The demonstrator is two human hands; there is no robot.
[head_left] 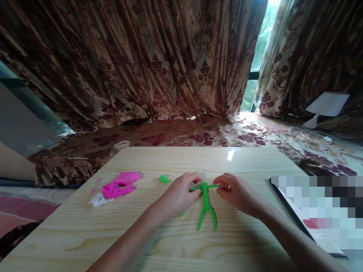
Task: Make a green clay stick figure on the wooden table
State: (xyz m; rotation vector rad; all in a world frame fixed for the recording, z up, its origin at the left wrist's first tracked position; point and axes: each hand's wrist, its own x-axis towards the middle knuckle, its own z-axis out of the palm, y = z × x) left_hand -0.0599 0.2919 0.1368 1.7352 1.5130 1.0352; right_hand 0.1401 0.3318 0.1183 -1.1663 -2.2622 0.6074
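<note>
A green modelling clay figure (pixel 206 198) lies on the wooden table, with a small rounded head, two thin arms stretched sideways and two legs spread toward me. My left hand (pixel 184 192) pinches the figure's left-side arm between thumb and fingers. On the other side, my right hand (pixel 234 190) has its fingertips closed on the end of the opposite arm. A small lump of green clay (pixel 164 178) sits beyond my left hand, and a tiny green bit (pixel 183 214) shows just below that hand.
Pink clay (pixel 121 185) lies at the table's left with a crumpled white wrapper (pixel 99 200) beside it. A dark-edged, partly blurred flat object (pixel 297 211) rests on the right. Behind the table (pixel 170 245) are a clear plastic cup (pixel 120 146), a white lamp (pixel 327 105) and patterned curtains (pixel 170 56).
</note>
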